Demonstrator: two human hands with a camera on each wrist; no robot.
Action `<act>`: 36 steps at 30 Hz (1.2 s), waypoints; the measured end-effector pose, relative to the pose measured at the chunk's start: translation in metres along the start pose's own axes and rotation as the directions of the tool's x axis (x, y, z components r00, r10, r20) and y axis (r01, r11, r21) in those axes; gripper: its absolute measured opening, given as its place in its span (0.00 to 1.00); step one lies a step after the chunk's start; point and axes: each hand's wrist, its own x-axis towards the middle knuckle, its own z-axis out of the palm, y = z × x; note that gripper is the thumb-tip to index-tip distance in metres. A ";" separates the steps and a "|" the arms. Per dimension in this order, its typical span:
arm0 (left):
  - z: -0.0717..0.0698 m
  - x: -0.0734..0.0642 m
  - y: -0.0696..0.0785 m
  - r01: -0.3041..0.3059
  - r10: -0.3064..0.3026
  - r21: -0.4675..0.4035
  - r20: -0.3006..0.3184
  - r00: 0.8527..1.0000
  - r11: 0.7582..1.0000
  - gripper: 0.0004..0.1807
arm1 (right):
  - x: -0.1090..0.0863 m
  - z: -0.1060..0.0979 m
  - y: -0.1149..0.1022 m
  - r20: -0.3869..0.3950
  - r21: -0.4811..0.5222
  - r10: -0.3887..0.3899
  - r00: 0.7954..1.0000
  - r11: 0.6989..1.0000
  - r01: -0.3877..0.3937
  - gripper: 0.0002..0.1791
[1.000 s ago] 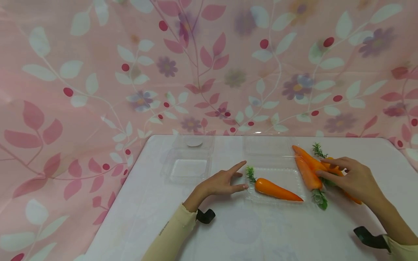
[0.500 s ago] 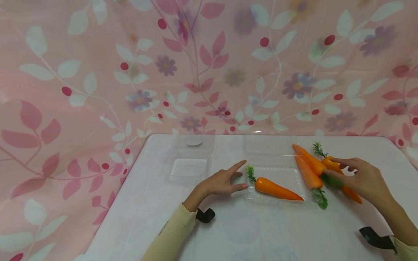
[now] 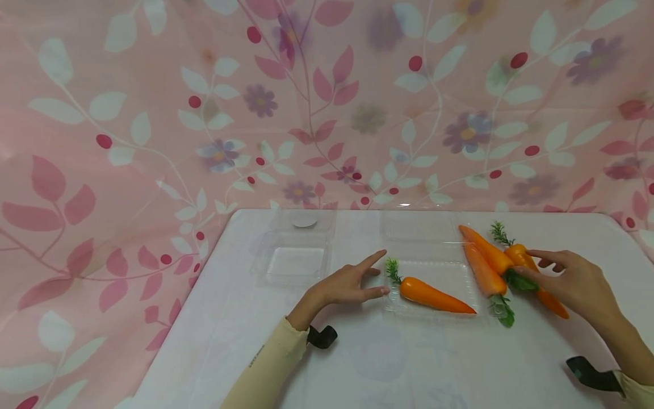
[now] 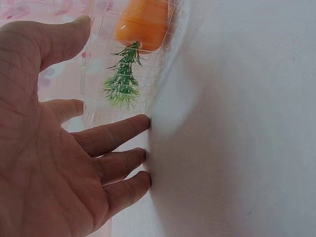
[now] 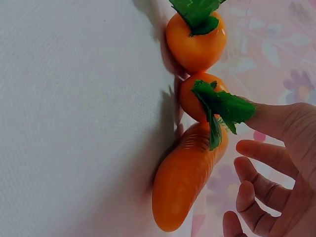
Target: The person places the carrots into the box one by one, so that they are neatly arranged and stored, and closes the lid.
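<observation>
My left hand (image 3: 347, 285) lies beside a clear plastic container (image 3: 449, 272), thumb and fingers spread, fingertips right at its left side. Inside the container is an orange carrot (image 3: 431, 295) with a feathery green top (image 4: 122, 81). My right hand (image 3: 579, 281) hovers over a group of carrots, fingers loosely bent and holding nothing. In the right wrist view its thumb (image 5: 266, 117) meets the green leaves (image 5: 222, 106) of the middle carrot (image 3: 489, 253). Another leafy carrot (image 3: 480, 270) lies left of that one, and a feathery-topped carrot (image 3: 520, 257) lies under my right fingers.
A smaller clear container (image 3: 298, 264) stands open at the back left, a pale round label (image 3: 304, 221) on its lid. The larger container's raised lid (image 3: 421, 228) leans toward the floral backdrop (image 3: 327, 113). The white table (image 3: 388, 363) extends in front.
My right hand has drawn back slightly to the right, exposing more of the feathery-topped carrot and the middle carrot's leaves. My left hand has stayed in place.
</observation>
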 end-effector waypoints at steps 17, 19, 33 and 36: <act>0.001 0.000 -0.001 0.005 -0.005 0.001 0.002 1.000 1.000 0.47 | 0.001 -0.001 0.006 0.022 -0.030 0.022 1.000 0.999 -0.021 0.36; 0.001 0.000 -0.001 0.004 -0.004 0.001 0.002 1.000 1.000 0.47 | 0.002 -0.001 0.007 0.023 -0.033 0.024 0.999 0.999 -0.023 0.36; 0.001 -0.001 0.000 0.009 -0.008 -0.009 0.002 1.000 1.000 0.46 | 0.005 0.004 0.013 0.068 -0.047 0.091 0.994 0.995 -0.088 0.40; 0.001 0.000 0.000 0.006 -0.006 -0.012 0.000 1.000 1.000 0.46 | 0.005 0.004 0.013 0.082 -0.048 0.103 0.991 0.994 -0.100 0.41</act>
